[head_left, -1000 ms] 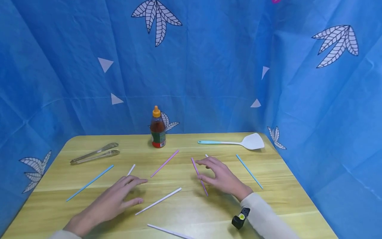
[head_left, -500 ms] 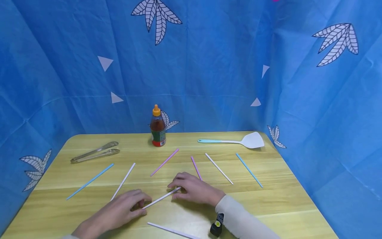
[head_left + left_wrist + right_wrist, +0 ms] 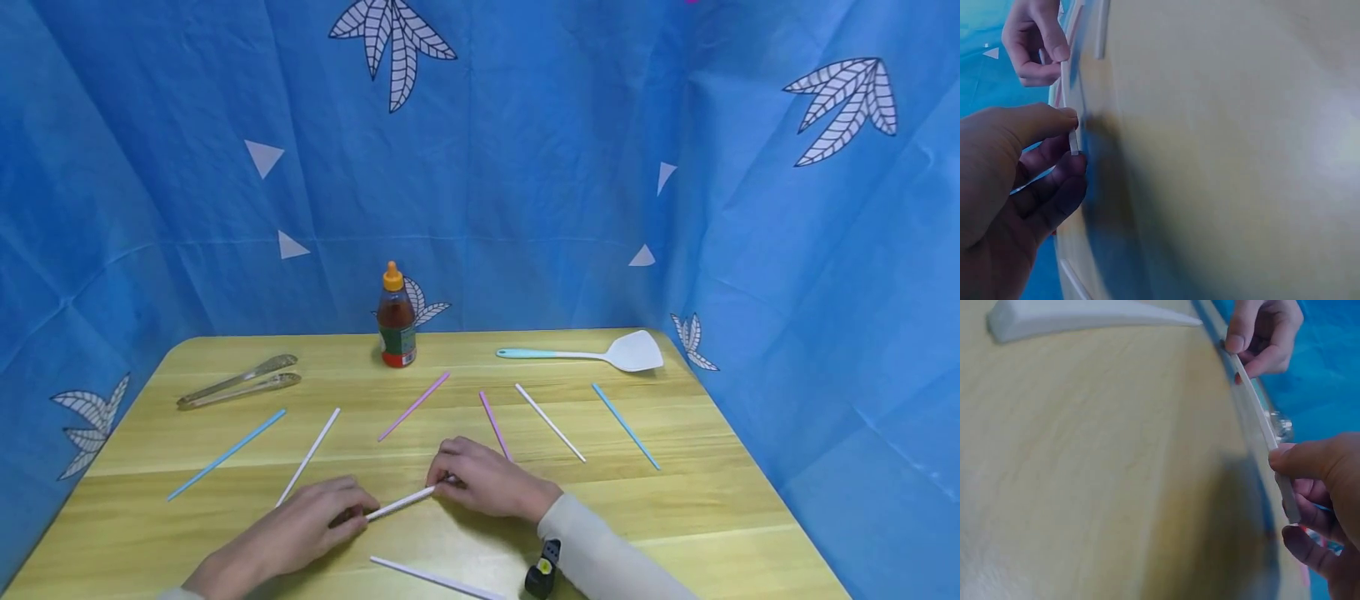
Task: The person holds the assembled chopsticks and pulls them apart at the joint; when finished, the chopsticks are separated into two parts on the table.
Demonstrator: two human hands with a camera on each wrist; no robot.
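A slim white chopstick (image 3: 401, 504) is stretched between my two hands, just over the wooden table. My left hand (image 3: 315, 517) pinches its near-left end between thumb and fingers. At the far-right end, my right hand (image 3: 480, 479) grips it with thumb and curled fingers. In the left wrist view the chopstick's square end (image 3: 1074, 150) pokes out below the thumb. The right wrist view shows the other end (image 3: 1287, 503) passing under the right thumb. Another pale chopstick (image 3: 435, 577) lies nearer the front edge.
Blue chopsticks lie at left (image 3: 227, 454) and right (image 3: 626, 427). White ones (image 3: 307, 458) (image 3: 551, 423) and pink-purple ones (image 3: 414, 407) (image 3: 496, 425) lie between them. Metal tongs (image 3: 243, 382), a sauce bottle (image 3: 397, 325) and a white spatula (image 3: 633, 352) sit behind, before a blue curtain (image 3: 562, 167).
From above the purple chopstick, the right hand has come left and down to the white chopstick and now grips it. The left hand has lowered slightly and closed its fingers on the other end.
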